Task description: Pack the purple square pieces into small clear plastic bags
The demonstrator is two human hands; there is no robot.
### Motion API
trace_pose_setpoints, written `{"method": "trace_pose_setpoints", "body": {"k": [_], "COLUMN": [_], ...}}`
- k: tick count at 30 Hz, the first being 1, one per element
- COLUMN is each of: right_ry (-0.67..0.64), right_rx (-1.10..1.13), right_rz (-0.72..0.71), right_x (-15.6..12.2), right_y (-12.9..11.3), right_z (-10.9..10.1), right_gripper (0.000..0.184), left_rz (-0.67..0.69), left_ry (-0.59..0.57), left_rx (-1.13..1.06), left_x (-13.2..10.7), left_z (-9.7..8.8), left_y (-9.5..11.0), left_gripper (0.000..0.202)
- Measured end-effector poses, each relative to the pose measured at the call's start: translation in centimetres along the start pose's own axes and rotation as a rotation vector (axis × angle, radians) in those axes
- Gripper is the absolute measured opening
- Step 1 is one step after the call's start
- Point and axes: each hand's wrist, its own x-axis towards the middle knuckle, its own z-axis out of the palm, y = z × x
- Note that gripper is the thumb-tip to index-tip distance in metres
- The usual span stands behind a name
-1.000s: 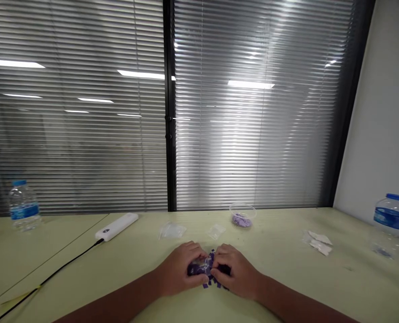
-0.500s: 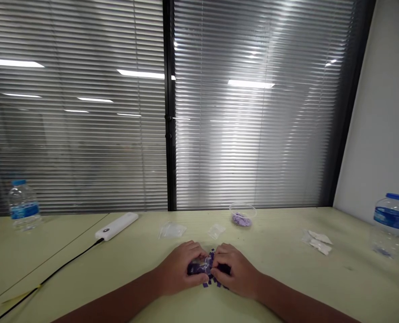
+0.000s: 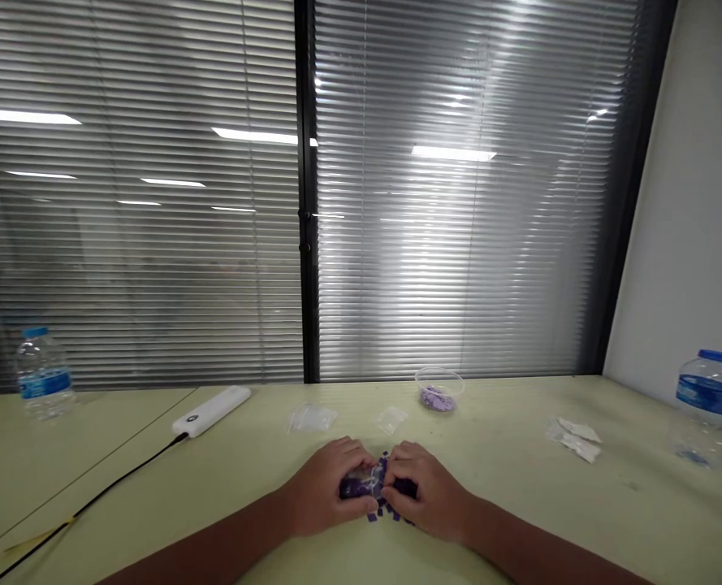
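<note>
As hands (image 3: 321,487) cover purple squares (image 3: 378,483), bags (image 3: 312,418) lie beyond.

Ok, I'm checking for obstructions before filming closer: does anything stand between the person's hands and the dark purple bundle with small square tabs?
Nothing visible stands in the way. The left hand and right hand both press directly on the dark purple bundle with small square tabs, one from either side.
</note>
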Motion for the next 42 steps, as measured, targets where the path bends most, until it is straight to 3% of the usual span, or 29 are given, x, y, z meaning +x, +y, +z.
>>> {"method": "trace_pose_setpoints", "body": {"k": [42], "right_ry": [-0.010], "right_rx": [0.024], "right_rz": [0.030], "right_x": [-0.02], "right_y": [-0.06], "right_z": [0.02], "right_gripper": [0.013], "left_rz": [-0.008], "left_ry": [-0.005], "left_rx": [0.005], "left_x": [0.12], "left_z": [-0.02], "left_y": [0.04], "left_gripper": [0.036]}}
